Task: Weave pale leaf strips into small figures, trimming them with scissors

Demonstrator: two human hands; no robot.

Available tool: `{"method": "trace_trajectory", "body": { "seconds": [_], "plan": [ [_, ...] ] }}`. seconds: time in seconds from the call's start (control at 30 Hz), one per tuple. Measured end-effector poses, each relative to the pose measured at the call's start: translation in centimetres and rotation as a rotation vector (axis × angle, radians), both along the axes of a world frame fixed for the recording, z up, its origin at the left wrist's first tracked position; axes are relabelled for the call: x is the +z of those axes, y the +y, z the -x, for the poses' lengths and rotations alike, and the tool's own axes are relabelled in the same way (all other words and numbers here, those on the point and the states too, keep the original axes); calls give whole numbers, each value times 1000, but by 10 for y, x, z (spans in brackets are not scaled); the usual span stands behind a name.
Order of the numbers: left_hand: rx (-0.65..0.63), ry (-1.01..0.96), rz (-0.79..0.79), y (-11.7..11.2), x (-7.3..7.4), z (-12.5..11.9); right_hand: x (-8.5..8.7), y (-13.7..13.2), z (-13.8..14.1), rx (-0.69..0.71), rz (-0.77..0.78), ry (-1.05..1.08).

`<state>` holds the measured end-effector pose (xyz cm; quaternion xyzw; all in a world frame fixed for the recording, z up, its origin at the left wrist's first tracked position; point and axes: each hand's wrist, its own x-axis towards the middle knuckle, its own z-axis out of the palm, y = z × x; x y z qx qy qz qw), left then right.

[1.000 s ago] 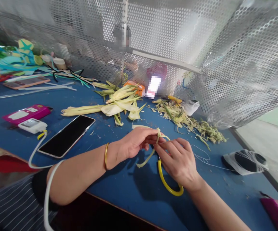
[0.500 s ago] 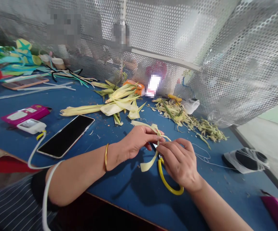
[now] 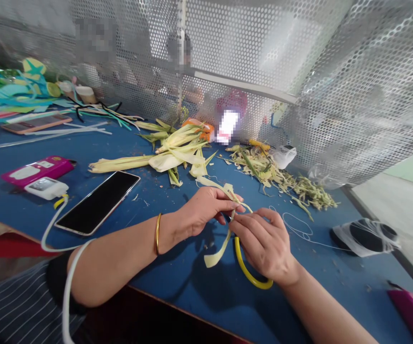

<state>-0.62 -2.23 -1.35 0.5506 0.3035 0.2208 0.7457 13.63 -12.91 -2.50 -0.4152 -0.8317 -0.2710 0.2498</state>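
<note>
My left hand [image 3: 202,210] pinches the folded top of a pale green leaf strip [image 3: 220,248] above the blue table [image 3: 177,267]. One end of the strip hangs down below my fingers. My right hand [image 3: 265,243] is closed right beside it, its fingertips on the same strip and on a thin white thread [image 3: 299,231] that loops off to the right. Under my right hand lie yellow-handled scissors [image 3: 251,274], partly hidden by the palm. A gold bangle [image 3: 158,232] is on my left wrist.
A black phone [image 3: 99,201] lies left of my hands, with a white charger [image 3: 47,187] and a pink case [image 3: 36,169] beyond it. Fresh leaves [image 3: 163,155] and leaf scraps [image 3: 285,181] lie behind. A thread spool [image 3: 365,236] sits right. Perforated metal screens [image 3: 299,57] enclose the table.
The hanging end of the strip has dropped lower and swung toward me. My right hand has shifted slightly left and down; the thread loop has moved closer to it.
</note>
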Motion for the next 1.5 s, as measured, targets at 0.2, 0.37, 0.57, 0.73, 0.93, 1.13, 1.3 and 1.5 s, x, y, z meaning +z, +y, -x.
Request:
{"method": "trace_trajectory", "body": {
  "seconds": [0.2, 0.37, 0.57, 0.73, 0.93, 1.13, 1.3, 1.5],
  "plan": [
    [-21, 14, 7, 0, 0, 0, 4, 0, 5, 31, -17, -47],
    [-9, 3, 34, 4, 1, 1, 6, -1, -3, -28, -5, 217],
    [-39, 36, 27, 7, 9, 2, 8, 8, -12, -341, 529, 769],
    [-68, -18, 69, 6, 8, 2, 7, 9, -7, -345, 584, 792],
    [38, 49, -70, 2, 2, -1, 3, 8, -5, -333, 467, 593],
    [86, 99, -232, 2, -1, -3, 4, 6, -9, -354, 455, 627],
    [60, 37, -92, 4, 1, -3, 9, 6, -10, -379, 602, 889],
    [-136, 34, -5, 2, 5, 0, 3, 14, -9, -195, 908, 1566]
  ]
}}
